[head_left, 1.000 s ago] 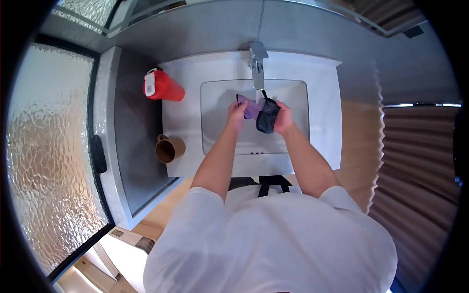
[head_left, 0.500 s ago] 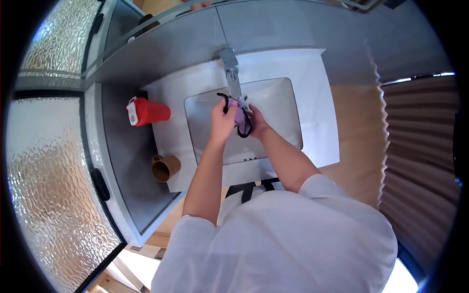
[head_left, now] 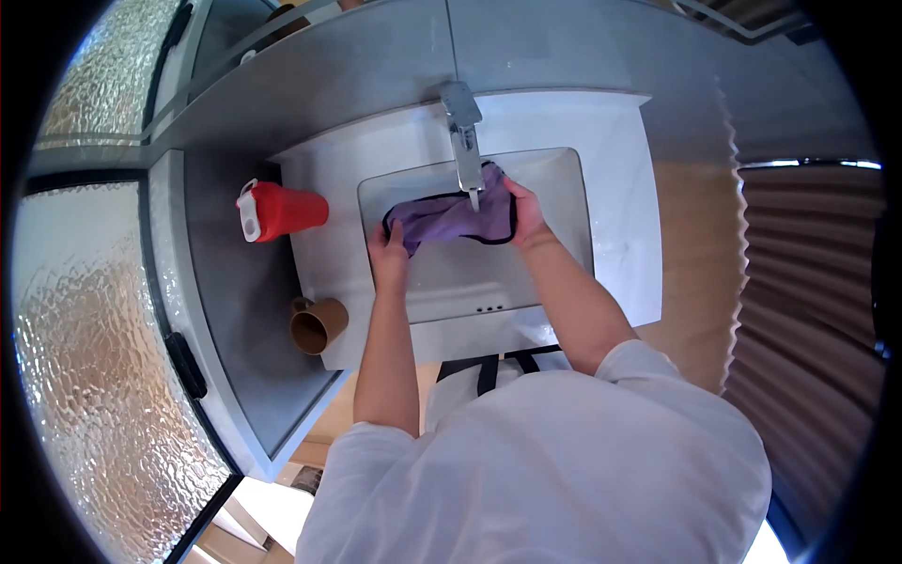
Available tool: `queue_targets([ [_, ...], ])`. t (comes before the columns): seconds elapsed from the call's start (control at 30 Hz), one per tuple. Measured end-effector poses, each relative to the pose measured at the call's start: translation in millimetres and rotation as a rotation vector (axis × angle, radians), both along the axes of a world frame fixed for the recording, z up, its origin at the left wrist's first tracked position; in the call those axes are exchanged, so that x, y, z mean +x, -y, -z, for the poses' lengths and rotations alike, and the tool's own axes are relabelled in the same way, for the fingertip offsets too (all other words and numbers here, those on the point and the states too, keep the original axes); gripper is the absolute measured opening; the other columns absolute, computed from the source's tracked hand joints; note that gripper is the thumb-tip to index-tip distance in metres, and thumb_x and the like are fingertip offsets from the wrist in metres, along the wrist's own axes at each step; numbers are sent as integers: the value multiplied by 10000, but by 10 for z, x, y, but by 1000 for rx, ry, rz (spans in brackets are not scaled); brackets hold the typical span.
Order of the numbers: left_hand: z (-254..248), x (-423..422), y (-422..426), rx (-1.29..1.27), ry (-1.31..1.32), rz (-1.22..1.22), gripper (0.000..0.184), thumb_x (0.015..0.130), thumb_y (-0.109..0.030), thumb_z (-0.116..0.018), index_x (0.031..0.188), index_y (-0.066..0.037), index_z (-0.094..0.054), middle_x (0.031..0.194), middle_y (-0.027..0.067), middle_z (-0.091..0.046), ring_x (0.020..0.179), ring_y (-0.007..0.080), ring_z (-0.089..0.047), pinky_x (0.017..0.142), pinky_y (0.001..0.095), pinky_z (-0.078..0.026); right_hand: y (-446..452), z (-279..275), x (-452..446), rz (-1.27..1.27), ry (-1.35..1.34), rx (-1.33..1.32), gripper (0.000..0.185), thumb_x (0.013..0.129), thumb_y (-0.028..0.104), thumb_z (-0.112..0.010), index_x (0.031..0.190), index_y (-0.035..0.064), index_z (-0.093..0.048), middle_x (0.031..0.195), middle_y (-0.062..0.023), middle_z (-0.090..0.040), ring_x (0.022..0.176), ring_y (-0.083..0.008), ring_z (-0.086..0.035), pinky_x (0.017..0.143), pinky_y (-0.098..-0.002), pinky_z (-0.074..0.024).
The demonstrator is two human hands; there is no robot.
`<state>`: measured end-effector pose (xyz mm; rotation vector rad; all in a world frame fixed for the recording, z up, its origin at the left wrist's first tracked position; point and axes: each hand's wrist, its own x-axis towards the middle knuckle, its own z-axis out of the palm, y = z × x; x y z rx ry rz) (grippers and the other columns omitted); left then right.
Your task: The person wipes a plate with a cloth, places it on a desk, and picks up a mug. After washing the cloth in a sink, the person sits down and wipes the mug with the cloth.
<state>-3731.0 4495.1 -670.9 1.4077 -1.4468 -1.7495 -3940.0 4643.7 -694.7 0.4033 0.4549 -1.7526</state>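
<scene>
A purple cloth [head_left: 442, 220] with a black border is stretched between my two hands over the sink [head_left: 451, 291]. My left hand [head_left: 390, 246] grips its left end, with the thumb on top. The right end is held by my right hand [head_left: 528, 209], close to the basin's right side. Above the cloth stands a chrome faucet [head_left: 464, 141], and a stream of water runs from its spout onto the fabric. The fingers under the cloth are partly hidden.
On the left side of the white counter [head_left: 629, 216] lies a red bottle [head_left: 289, 210] with a white lid. A brown mug [head_left: 324, 324] is nearer to me. A pleated brown curtain [head_left: 808, 282] hangs at the right, and a textured glass door [head_left: 103, 357] stands at the left.
The cloth was bunched between my hands and is now spread wide. My left hand has moved left and my right hand right. Water now shows below the spout.
</scene>
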Motion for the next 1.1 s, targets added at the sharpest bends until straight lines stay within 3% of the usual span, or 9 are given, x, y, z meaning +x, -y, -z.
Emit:
queue_targets([
  [0.13, 524, -248, -217, 405, -344, -129, 316, 1000, -219, -541, 1251, -30, -575, 1219, 113, -644, 1097, 253, -639, 967, 380, -505, -16, -278, 57, 12, 81, 190, 451, 1018, 378, -438, 1295, 40, -546, 1251, -149, -622, 1173, -340, -578, 1067, -477, -425],
  [0.27, 658, -706, -501, 995, -906, -91, 502, 991, -506, -459, 1252, -101, -599, 1241, 74, -635, 1204, 298, -568, 1058, 492, -429, -99, -366, 199, 86, 74, 139, 456, 1022, 391, -426, 1284, 39, -547, 1224, -146, -628, 1158, -335, -584, 1062, -470, -433],
  [0.37, 569, -1128, -585, 1100, -837, -45, 363, 989, -388, -543, 1239, -129, -589, 1218, 98, -631, 1104, 288, -625, 970, 461, -522, -294, -260, 223, 69, -86, 261, 469, 1032, 360, -374, 1372, 61, -495, 1352, -131, -567, 1265, -310, -532, 1105, -466, -390],
  [0.57, 1074, -1567, -787, 147, -187, 70, 267, 967, -303, -639, 1091, -69, -612, 846, 75, -639, 738, 187, -620, 622, 346, -539, -543, -166, 297, 35, -105, 454, 442, 1042, 329, -373, 1350, 40, -500, 1322, -113, -594, 1228, -274, -564, 1093, -417, -410],
  [0.73, 902, -1411, -624, -65, 67, 90, 311, 968, -316, -618, 996, -6, -636, 811, 120, -666, 676, 237, -656, 607, 403, -522, -319, -301, 399, -159, 218, 316, 573, 1014, 524, -333, 1397, 118, -463, 1406, -122, -527, 1303, -357, -487, 1115, -573, -335],
  [0.8, 293, -1343, -545, -351, 404, 245, 269, 781, -145, -659, 997, 15, -639, 828, 186, -682, 806, 367, -675, 710, 442, -537, -157, -297, 437, -97, 232, 421, 599, 1008, 561, -322, 1418, 141, -444, 1420, -142, -503, 1333, -392, -446, 1111, -634, -290],
  [0.93, 181, -1132, -606, -248, 355, 402, 362, 891, -298, -650, 993, 49, -626, 815, 211, -676, 809, 361, -687, 728, 457, -528, 66, 182, 429, 110, 362, 326, 558, 997, 537, -393, 1360, 126, -493, 1307, -161, -560, 1231, -370, -526, 1064, -596, -376],
  [1.0, -219, -958, -743, -360, 275, 375, 244, 892, -195, -629, 1001, 23, -624, 851, 184, -667, 846, 338, -669, 766, 417, -523, 153, 737, 379, 111, 196, -147, 483, 986, 501, -436, 1215, 107, -597, 1138, -148, -631, 1105, -351, -592, 1007, -542, -450],
  [1.1, -253, -654, -767, -628, 116, 284, 182, 872, -89, -629, 1030, -1, -611, 977, 165, -646, 924, 298, -645, 827, 381, -506, 321, 121, 332, 70, 189, 139, 324, 979, 383, -496, 1129, 123, -619, 1134, -112, -661, 974, -297, -626, 824, -493, -526],
])
